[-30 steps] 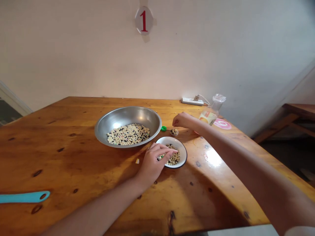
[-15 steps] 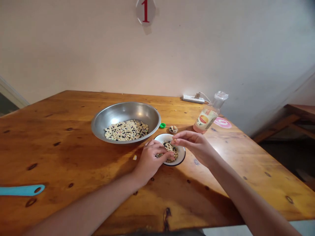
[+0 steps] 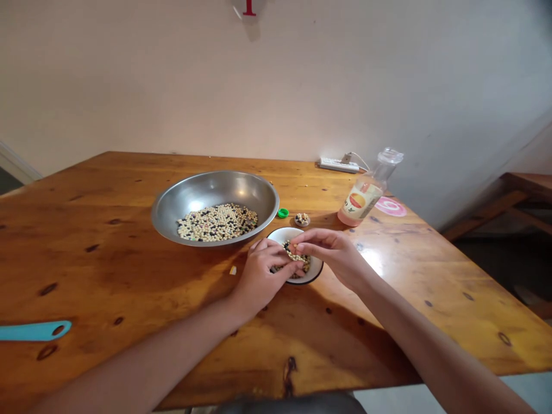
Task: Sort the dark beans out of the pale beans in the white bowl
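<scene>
Wooden tabletop (image 3: 107,270): hands (image 3: 261,279) (image 3: 330,256) meet over white bean dish (image 3: 280,234).

Left hand (image 3: 261,280), right hand (image 3: 332,259) over white dish (image 3: 318,271) (beans (image 3: 297,257) inside).

This looks like a plain workroom, with a bare white wall (image 3: 129,86) carrying a numbered sign (image 3: 249,7). A power strip (image 3: 338,165) sits at the back of a big knotty wooden table (image 3: 107,276), and a wooden bench (image 3: 530,187) stands off to the right.
</scene>
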The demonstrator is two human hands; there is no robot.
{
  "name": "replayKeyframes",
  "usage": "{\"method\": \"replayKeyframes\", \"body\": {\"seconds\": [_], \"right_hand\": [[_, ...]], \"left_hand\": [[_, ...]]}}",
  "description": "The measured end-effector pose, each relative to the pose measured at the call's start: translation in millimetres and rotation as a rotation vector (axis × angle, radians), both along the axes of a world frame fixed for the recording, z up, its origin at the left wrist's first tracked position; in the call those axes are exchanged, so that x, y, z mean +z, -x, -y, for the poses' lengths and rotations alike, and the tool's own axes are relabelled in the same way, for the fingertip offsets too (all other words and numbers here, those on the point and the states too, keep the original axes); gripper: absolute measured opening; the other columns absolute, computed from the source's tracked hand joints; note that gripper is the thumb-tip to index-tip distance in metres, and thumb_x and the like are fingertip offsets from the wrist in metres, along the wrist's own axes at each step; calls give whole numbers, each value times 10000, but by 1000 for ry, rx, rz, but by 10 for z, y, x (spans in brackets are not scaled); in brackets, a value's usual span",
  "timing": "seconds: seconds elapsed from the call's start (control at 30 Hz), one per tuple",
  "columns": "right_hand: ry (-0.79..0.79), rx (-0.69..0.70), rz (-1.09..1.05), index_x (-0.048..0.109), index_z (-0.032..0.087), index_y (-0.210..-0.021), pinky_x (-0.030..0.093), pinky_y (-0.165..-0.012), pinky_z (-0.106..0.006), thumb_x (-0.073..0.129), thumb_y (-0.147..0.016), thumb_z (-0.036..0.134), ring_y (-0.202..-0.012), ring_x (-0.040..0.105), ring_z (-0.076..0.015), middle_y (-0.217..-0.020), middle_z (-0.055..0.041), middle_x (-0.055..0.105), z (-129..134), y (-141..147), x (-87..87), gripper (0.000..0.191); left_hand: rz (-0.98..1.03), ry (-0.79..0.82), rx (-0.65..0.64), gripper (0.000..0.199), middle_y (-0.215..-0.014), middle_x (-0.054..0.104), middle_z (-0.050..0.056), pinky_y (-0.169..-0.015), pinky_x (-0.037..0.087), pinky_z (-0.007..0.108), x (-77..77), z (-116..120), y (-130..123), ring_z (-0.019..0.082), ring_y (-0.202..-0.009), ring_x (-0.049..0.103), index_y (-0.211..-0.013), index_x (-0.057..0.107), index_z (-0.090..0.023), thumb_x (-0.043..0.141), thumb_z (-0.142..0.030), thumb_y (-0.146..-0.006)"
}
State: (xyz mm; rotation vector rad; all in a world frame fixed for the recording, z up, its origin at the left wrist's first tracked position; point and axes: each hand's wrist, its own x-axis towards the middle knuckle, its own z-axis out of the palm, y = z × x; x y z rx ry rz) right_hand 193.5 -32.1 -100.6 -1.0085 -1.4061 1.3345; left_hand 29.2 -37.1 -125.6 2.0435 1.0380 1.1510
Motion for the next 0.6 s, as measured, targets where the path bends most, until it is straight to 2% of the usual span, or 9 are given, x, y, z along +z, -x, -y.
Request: {"method": "replayKeyframes", "body": {"seconds": [0.6], "right_hand": [[5, 31, 24, 698, 182, -769, 489, -651, -250, 755, -663, 302, -697, 612, -129, -776, -19, 688, -3, -8, 3, 171]], "left_hand": [[-9, 17, -2, 161, -767, 706, 11, -805, 426, 317, 14, 15, 8, 185, -837, 551, -721, 760, -264, 639, -183, -788]]}}
